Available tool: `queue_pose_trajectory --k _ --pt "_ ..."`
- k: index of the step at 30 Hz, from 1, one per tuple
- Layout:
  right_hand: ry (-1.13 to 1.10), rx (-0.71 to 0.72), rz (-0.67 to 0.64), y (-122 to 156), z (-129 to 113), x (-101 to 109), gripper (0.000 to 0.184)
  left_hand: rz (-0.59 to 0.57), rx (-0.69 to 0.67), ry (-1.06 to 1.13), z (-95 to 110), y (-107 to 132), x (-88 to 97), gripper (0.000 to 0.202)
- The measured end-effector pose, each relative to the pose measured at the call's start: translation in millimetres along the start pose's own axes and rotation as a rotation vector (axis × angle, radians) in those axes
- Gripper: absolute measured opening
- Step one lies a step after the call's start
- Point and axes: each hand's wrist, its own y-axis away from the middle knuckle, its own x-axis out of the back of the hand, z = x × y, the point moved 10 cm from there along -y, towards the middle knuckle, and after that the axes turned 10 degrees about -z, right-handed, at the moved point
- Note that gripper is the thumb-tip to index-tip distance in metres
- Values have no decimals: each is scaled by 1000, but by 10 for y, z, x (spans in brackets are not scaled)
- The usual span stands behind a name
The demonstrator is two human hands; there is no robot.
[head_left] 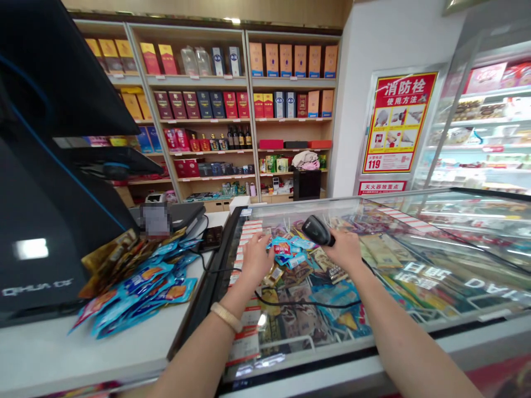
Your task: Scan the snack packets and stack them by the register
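Note:
My right hand [345, 250] is wrapped round the handle of a black barcode scanner [317, 230], whose head points to the left and away from me. A small pile of blue and red snack packets [290, 250] lies on the glass top in front of it. At the pile's left edge is my left hand [256, 256], palm down, with thumb and fingers apart; whether a fingertip touches a packet I cannot tell. A tan band circles my left wrist. The scanner's black cable [307, 303] loops across the glass below the packets.
Under the glass, the chest freezer [286, 354] holds many packages. On the white counter [37, 354] at left lie blue snack packets [141, 290], brown-gold packets [110, 260] and a phone [211, 238], beside a large black screen unit [45, 193]. Shelves of boxes stand behind.

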Motion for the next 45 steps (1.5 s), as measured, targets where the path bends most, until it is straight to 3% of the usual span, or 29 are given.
queue_pose_trajectory --k 6,8,11,14,21,26,29,34,36,38,41,45 --pt "-55 107 -7 23 -207 -75 22 145 271 -423 -715 225 832 42" --pt "-84 154 -24 38 -300 -112 23 160 373 -531 -975 344 1025 44" --pt "-111 197 -44 72 -416 -145 22 117 519 -610 -1347 495 1141 45" --pt "-116 218 -59 112 -500 -142 23 133 577 -581 -1572 570 1173 44" --pt "-103 254 -77 155 -577 -130 19 368 410 -305 -1564 612 1248 45" --pt "-113 267 -79 156 -577 -173 20 325 332 -290 -1328 595 1194 54" --pt "-115 277 -89 164 -598 -183 23 309 219 -261 -1115 543 1175 54" --pt "-123 286 -85 182 -640 -151 22 448 22 116 -967 568 1294 38" --pt "-135 291 -76 187 -652 -140 22 512 60 304 -1047 595 1328 29" --pt "-154 296 -63 188 -654 -136 24 552 195 563 -1203 604 1277 28" --pt "-185 327 -38 190 -661 -136 28 503 430 1195 -1343 540 912 30" --pt "-219 407 31 226 -702 -80 31 250 696 1923 -1035 418 281 30"
